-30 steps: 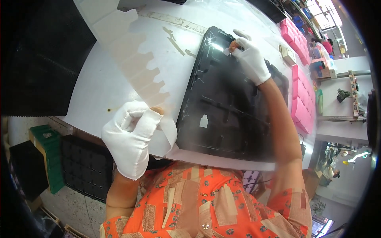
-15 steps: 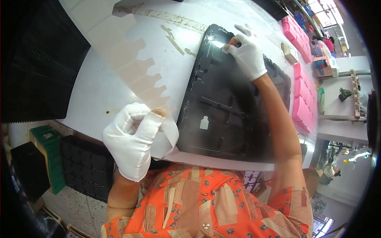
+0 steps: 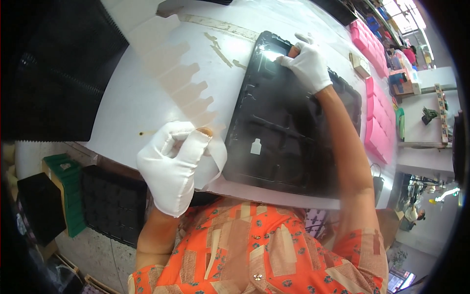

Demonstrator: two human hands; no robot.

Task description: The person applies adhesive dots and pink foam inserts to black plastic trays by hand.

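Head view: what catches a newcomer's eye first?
Probably the orange shirt at bottom and the pink pieces at right. Centrally, a black tray bears a pale bottle-shaped patch toward its lower left. Beside it, the gloved left hand pinches a notched pale strip; the right hand is at the tray's far end.

Looks like soft, matt cloth on the left glove (image 3: 171,166) and right glove (image 3: 311,66), finely creased on the left one. Shows smooth, glossy plastic across the tray (image 3: 289,147), catching a bright glare. Appears thin, translucent and film-like along the strip (image 3: 171,73), with a faint sheen at the curl. Seems matt and paper-like on the label (image 3: 256,146). Looks smooth and slightly shiny over the table (image 3: 122,93), roughened by tan residue (image 3: 218,49). Suggests matt cloth in the shirt (image 3: 245,235), ridged plastic in the stack (image 3: 68,73).
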